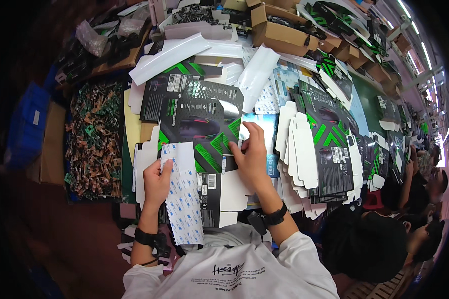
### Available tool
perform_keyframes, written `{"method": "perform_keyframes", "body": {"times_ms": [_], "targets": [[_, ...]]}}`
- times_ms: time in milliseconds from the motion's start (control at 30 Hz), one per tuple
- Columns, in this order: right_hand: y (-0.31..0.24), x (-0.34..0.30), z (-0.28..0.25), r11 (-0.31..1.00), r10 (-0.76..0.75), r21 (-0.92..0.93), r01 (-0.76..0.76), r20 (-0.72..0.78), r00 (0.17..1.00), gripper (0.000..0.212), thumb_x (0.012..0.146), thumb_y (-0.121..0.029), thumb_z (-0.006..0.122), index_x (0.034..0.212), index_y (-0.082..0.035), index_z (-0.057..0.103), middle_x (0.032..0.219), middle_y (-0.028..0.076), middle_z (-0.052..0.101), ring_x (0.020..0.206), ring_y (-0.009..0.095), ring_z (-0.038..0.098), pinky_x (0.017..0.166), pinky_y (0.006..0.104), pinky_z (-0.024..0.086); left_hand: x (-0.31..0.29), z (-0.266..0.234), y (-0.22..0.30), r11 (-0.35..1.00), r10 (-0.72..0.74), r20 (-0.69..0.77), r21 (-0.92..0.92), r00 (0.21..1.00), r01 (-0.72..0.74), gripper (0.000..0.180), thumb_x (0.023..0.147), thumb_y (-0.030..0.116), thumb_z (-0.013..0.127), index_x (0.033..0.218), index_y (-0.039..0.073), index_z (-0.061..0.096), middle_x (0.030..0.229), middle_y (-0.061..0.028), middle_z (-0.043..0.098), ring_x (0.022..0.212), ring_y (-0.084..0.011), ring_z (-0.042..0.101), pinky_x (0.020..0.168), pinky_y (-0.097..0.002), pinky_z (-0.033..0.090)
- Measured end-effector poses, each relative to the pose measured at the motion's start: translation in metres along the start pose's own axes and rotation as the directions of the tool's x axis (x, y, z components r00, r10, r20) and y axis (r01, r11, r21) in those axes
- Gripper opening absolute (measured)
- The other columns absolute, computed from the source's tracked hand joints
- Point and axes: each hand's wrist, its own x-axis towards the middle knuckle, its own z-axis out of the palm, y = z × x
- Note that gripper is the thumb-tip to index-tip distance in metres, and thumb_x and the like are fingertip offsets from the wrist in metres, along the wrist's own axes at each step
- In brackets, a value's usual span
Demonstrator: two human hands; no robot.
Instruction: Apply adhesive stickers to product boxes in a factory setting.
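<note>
A flattened black carton [199, 107] with green chevrons and a mouse picture lies in front of me. Over its lower left part hangs a long strip of white backing paper with blue print [185, 199], its lower end reaching toward my shirt. My left hand [156, 183] grips the strip at its left edge, thumb on top. My right hand [253, 152] rests at the carton's right edge, thumb and forefinger apart with the fingers slightly curled. I see nothing held between them. More flattened cartons lie beneath this one.
A stack of flattened cartons [329, 149] stands to the right. Curled white sheets [172, 57] lie behind the work. At left is a tray of small copper and green parts [95, 144], beside a blue crate [30, 122]. A person in black [369, 244] sits at right.
</note>
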Motion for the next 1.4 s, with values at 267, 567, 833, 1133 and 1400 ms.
{"method": "perform_keyframes", "body": {"times_ms": [267, 567, 833, 1133, 1400], "targets": [[-0.028, -0.093, -0.036, 0.934, -0.143, -0.246, 0.26, 0.412, 0.9, 0.047, 0.081, -0.022, 0.071, 0.118, 0.003, 0.055, 0.117, 0.024, 0.058, 0.116, 0.041, 0.052, 0.1, 0.0452, 0.04, -0.002, 0.001, 0.003, 0.998, 0.047, -0.035, 0.045, 0.998, -0.046, 0.025, 0.098, 0.018, 0.057, 0.097, -0.006, 0.066, 0.076, -0.0003, 0.064, 0.066, -0.0034, 0.051, 0.058, -0.0221, 0.041], [-0.053, -0.118, -0.026, 0.492, 0.397, 0.594, -0.637, 0.498, 0.771, 0.069, 0.086, 0.0, 0.065, 0.143, -0.002, 0.026, 0.128, 0.016, 0.05, 0.125, 0.023, 0.048, 0.092, 0.0335, 0.048, 0.001, 0.0, 0.001, 0.996, 0.061, -0.061, -0.057, 0.996, -0.065, 0.027, 0.098, 0.017, 0.056, 0.105, -0.007, 0.066, 0.085, -0.0019, 0.067, 0.072, -0.0043, 0.055, 0.063, -0.0204, 0.043], [-0.101, -0.108, -0.03, 0.792, 0.073, 0.476, -0.382, 0.547, 0.834, 0.073, 0.088, -0.012, 0.066, 0.147, -0.003, 0.023, 0.113, 0.022, 0.059, 0.083, 0.019, 0.064, 0.068, 0.0295, 0.052, 0.001, -0.022, 0.015, 0.976, -0.047, -0.079, -0.217, 0.996, 0.029, 0.026, 0.097, 0.018, 0.058, 0.105, -0.004, 0.066, 0.091, -0.0036, 0.068, 0.075, -0.0062, 0.059, 0.066, -0.021, 0.046], [-0.086, -0.084, -0.033, 0.995, -0.095, 0.047, 0.083, 0.446, 0.89, 0.036, 0.082, -0.013, 0.069, 0.116, -0.004, 0.059, 0.079, 0.011, 0.066, 0.069, 0.028, 0.065, 0.062, 0.0384, 0.051, 0.003, -0.041, 0.023, 0.96, -0.037, -0.086, -0.28, 0.996, 0.012, 0.025, 0.098, 0.018, 0.056, 0.106, -0.004, 0.065, 0.093, -0.0033, 0.068, 0.079, -0.0064, 0.06, 0.071, -0.0216, 0.047], [0.027, -0.029, -0.031, 0.965, -0.035, -0.259, 0.052, 0.072, 0.997, 0.042, 0.08, -0.017, 0.069, 0.116, -0.001, 0.055, 0.11, 0.017, 0.061, 0.101, 0.036, 0.056, 0.087, 0.0425, 0.045, 0.089, -0.031, 0.044, 0.967, 0.202, 0.338, 0.081, 0.919, -0.242, 0.026, 0.094, 0.014, 0.056, 0.108, -0.006, 0.064, 0.132, -0.0095, 0.052, 0.115, -0.0171, 0.053, 0.097, -0.0305, 0.041]]}}
